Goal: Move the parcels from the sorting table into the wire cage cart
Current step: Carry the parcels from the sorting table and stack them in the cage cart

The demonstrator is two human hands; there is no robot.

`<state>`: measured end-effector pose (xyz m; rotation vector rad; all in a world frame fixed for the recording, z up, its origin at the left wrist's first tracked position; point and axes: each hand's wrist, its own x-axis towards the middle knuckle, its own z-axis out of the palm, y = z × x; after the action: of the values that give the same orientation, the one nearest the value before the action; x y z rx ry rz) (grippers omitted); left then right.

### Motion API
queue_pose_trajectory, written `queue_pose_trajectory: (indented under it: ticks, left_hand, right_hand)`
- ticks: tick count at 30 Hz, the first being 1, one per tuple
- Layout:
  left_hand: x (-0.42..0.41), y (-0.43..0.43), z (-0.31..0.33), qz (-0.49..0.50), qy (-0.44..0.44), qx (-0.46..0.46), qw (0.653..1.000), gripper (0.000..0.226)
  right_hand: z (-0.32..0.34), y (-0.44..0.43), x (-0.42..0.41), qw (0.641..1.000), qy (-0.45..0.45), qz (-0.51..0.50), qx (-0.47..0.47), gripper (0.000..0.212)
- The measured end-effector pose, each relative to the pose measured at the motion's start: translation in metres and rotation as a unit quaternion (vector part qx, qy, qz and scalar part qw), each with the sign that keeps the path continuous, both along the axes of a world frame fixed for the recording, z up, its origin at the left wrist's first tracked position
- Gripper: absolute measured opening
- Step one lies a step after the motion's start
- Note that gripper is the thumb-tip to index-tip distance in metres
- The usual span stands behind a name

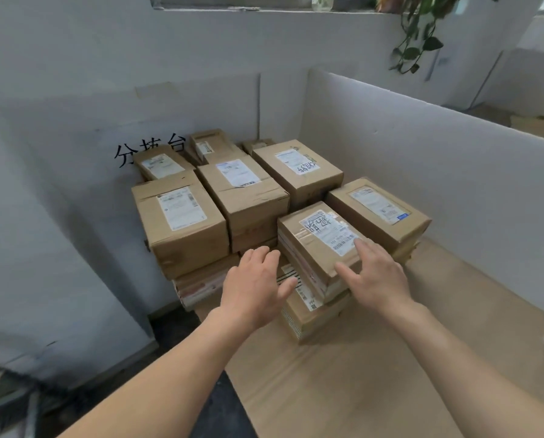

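Observation:
Several brown cardboard parcels with white labels are stacked against the back wall on a cardboard-covered table (pixel 343 374). The nearest upper parcel (pixel 311 245) has a scribbled label and sits atop a lower parcel (pixel 308 317). My right hand (pixel 375 276) rests on this parcel's near right corner, fingers spread and straight. My left hand (pixel 258 286) hovers open just left of it, palm facing the parcel's side, apart from it. No wire cage cart is in view.
Other parcels stand behind: a large one at left (pixel 179 222), one in the middle (pixel 242 191), one at right (pixel 378 210). A white partition board (pixel 422 153) walls the right side. Grey wall with black writing at left. Dark floor shows below left.

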<state>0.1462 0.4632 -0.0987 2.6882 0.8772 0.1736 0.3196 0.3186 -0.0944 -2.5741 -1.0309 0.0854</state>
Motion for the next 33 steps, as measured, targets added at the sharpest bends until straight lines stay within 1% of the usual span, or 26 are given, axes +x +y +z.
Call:
queue_pose_trajectory:
  ticks: [2,7,11,13,14,15,17,18,21,23,24,26,29,31,33]
  left_hand:
    - [0.02,0.002,-0.006,0.002,0.006,-0.017,1.0,0.068]
    - [0.055,0.003,-0.016,0.013,0.01,-0.06,0.998,0.064]
    - [0.067,0.005,-0.023,0.028,-0.006,-0.094,0.995,0.059]
    - [0.069,0.006,-0.026,0.034,-0.009,-0.104,0.994,0.058]
    - [0.07,0.007,-0.029,0.037,-0.006,-0.109,0.993,0.056]
    - [0.071,0.007,-0.031,0.04,-0.004,-0.115,0.993,0.054]
    - [0.072,0.006,-0.034,0.044,-0.006,-0.13,0.991,0.052]
    - [0.072,0.005,-0.035,0.047,-0.013,-0.14,0.989,0.051]
    - [0.071,0.002,-0.036,0.052,-0.051,-0.166,0.984,0.048]
    - [0.065,-0.001,-0.037,0.051,-0.067,-0.175,0.981,0.045]
    - [0.061,-0.002,-0.038,0.052,-0.073,-0.18,0.98,0.044]
    - [0.052,-0.006,-0.041,0.054,-0.084,-0.189,0.977,0.047]
    - [0.038,-0.014,-0.041,0.057,-0.103,-0.213,0.97,0.051]
    - [0.028,-0.02,-0.041,0.054,-0.114,-0.231,0.965,0.053]
    - [0.016,-0.027,-0.041,0.047,-0.119,-0.238,0.963,0.055]
  right_hand:
    - [-0.003,0.006,0.017,1.0,0.013,0.002,-0.002,0.055]
    - [-0.017,0.015,0.044,0.998,0.055,-0.007,0.01,0.054]
    - [-0.029,0.016,0.052,0.991,0.106,-0.062,0.045,0.068]
    - [-0.033,0.016,0.052,0.984,0.143,-0.082,0.062,0.07]
    - [-0.035,0.016,0.051,0.98,0.165,-0.088,0.068,0.067]
    - [-0.037,0.016,0.049,0.975,0.189,-0.088,0.077,0.06]
    - [-0.041,0.015,0.046,0.965,0.23,-0.081,0.098,0.039]
    - [-0.043,0.014,0.044,0.962,0.241,-0.081,0.103,0.032]
    - [-0.051,0.01,0.039,0.956,0.249,-0.094,0.127,0.023]
    - [-0.056,0.005,0.033,0.951,0.251,-0.111,0.145,0.021]
    - [-0.059,0.002,0.029,0.944,0.264,-0.123,0.158,0.022]
    - [-0.065,-0.004,0.02,0.917,0.315,-0.147,0.194,0.027]
    - [-0.076,-0.014,0.003,0.854,0.422,-0.173,0.251,0.043]
    - [-0.078,-0.019,-0.01,0.81,0.49,-0.181,0.267,0.039]
    - [-0.081,-0.026,-0.023,0.784,0.53,-0.187,0.265,0.032]
